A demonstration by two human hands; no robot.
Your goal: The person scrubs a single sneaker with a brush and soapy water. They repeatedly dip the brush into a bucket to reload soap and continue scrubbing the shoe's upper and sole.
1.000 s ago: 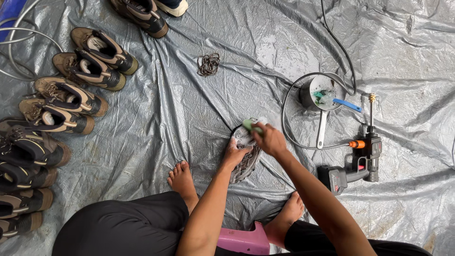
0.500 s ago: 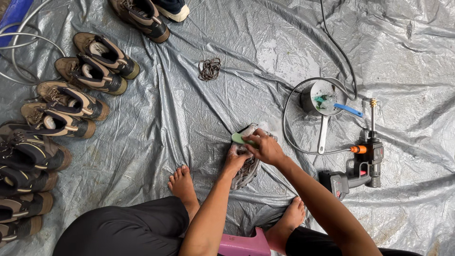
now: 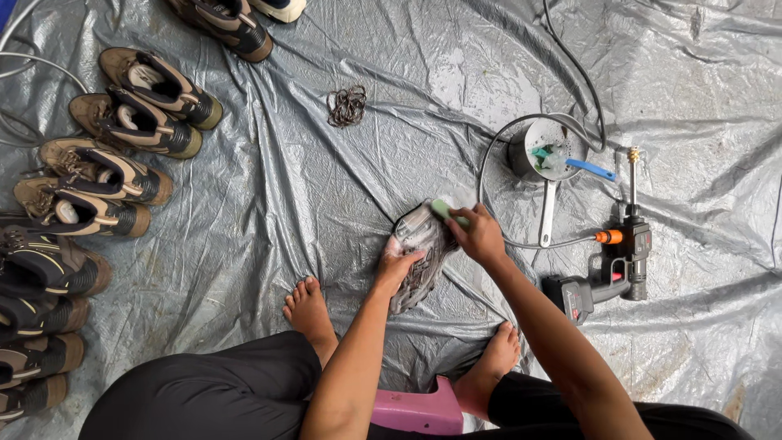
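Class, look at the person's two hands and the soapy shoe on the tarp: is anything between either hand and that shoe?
Nothing separates the left hand from the shoe; it grips the shoe directly. The right hand holds a green sponge, which lies between its fingers and the shoe.

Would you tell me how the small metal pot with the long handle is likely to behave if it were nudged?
The pot looks light, so it would probably slide on the slick grey tarp. Its long handle may swing it round. A hose curving around it could snag.

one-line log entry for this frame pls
left hand: steadies grey shoe | right hand: green sponge on shoe | surface: grey tarp | nearby: pot, spray gun
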